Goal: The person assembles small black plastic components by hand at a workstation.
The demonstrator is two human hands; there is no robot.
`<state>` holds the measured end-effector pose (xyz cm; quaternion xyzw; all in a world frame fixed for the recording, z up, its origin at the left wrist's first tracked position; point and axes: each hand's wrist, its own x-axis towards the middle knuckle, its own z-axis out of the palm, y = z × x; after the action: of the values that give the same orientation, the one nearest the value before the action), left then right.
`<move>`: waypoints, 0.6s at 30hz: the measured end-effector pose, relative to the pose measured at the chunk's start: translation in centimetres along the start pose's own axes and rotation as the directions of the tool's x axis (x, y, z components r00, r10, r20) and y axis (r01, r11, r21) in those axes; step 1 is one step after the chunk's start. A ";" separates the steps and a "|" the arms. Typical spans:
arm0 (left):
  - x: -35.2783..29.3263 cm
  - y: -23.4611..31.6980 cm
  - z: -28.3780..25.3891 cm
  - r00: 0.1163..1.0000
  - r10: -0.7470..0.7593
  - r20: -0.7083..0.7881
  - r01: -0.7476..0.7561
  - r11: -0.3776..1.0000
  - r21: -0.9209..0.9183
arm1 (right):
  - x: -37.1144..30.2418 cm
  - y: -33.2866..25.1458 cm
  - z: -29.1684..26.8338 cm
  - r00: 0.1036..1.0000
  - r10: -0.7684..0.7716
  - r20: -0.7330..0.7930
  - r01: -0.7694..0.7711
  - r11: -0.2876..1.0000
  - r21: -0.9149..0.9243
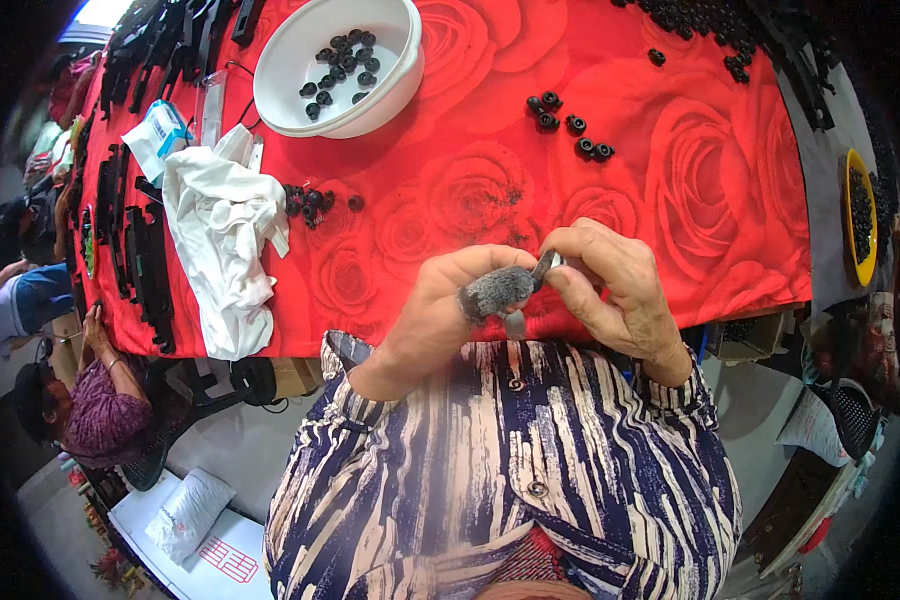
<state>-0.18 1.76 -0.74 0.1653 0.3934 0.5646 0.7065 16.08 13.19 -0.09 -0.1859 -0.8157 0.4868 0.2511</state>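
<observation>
My two hands meet over the near edge of the red table. My left hand (425, 315) is closed, with a grey knitted finger cover (497, 292) on one finger; whatever it grips is hidden. Thumb and forefinger of my right hand (618, 292) pinch a small dark flat piece (545, 264) with a pale, shiny edge, right at the tip of the cover. Its exact kind is too small to tell. Beyond the hands, dark crumbs (510, 195) are scattered on the cloth. Several small round black plastic parts (547, 120) lie farther off.
A white bowl (400, 85) with black parts stands at the far left, beside a white crumpled cloth (220, 230). Long black strips (148, 270) line the left side. More black parts (705, 25) are heaped far right. A yellow tray (872, 215) is beyond the right edge. Another person (100, 400) sits at left.
</observation>
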 end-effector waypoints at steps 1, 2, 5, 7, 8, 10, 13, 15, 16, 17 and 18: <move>0.1 0.1 0.0 1.000 -0.023 0.018 0.023 0.999 -0.037 | 0.1 0.2 0.0 1.000 -0.016 0.000 0.016 1.000 0.005; 0.2 0.1 0.0 0.999 -0.029 0.018 0.029 0.999 -0.039 | 0.1 0.3 -0.1 0.999 -0.032 0.001 0.032 0.999 0.010; 0.3 0.2 0.1 0.999 -0.037 0.012 0.038 0.998 -0.041 | 0.2 0.6 -0.3 0.999 -0.020 0.026 0.019 0.999 0.032; 0.3 0.2 0.0 0.999 -0.054 0.008 0.054 0.999 -0.004 | 0.3 0.7 -0.4 0.999 -0.014 0.051 0.012 0.999 0.046; 0.4 0.2 -0.1 0.998 -0.057 0.004 0.057 0.998 -0.004 | 0.4 0.8 -0.5 0.997 -0.011 0.076 0.007 0.998 0.056; 0.6 0.1 -0.3 0.997 -0.076 -0.018 0.074 0.994 -0.085 | 0.4 1.4 -0.3 0.990 -0.068 0.120 0.063 0.997 0.042; 1.0 -0.1 -1.1 0.999 0.043 -0.013 -0.043 0.997 -0.059 | 0.2 1.5 -0.1 0.982 -0.095 0.163 0.085 0.994 0.070; 1.1 0.2 -0.7 0.999 0.044 -0.010 -0.044 0.998 -0.036 | 0.3 1.4 -0.2 0.984 -0.070 0.164 0.052 0.992 0.111; 1.0 0.3 -0.6 0.999 0.042 -0.007 -0.042 0.999 -0.013 | 0.3 1.5 -0.2 0.997 -0.049 0.065 0.046 0.997 0.054; 1.0 0.3 -0.6 0.999 0.040 -0.007 -0.040 0.999 -0.012 | 0.3 1.5 -0.2 0.999 -0.034 -0.037 0.033 0.999 -0.003; 1.0 0.4 -0.6 1.000 0.016 -0.024 -0.016 1.000 0.002 | 0.5 1.5 -0.3 0.999 -0.033 -0.040 0.032 0.999 -0.001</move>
<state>-0.84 2.71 -1.19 0.1622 0.4010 0.5719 0.6970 15.96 14.33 -1.23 -0.1823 -0.8137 0.4786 0.2751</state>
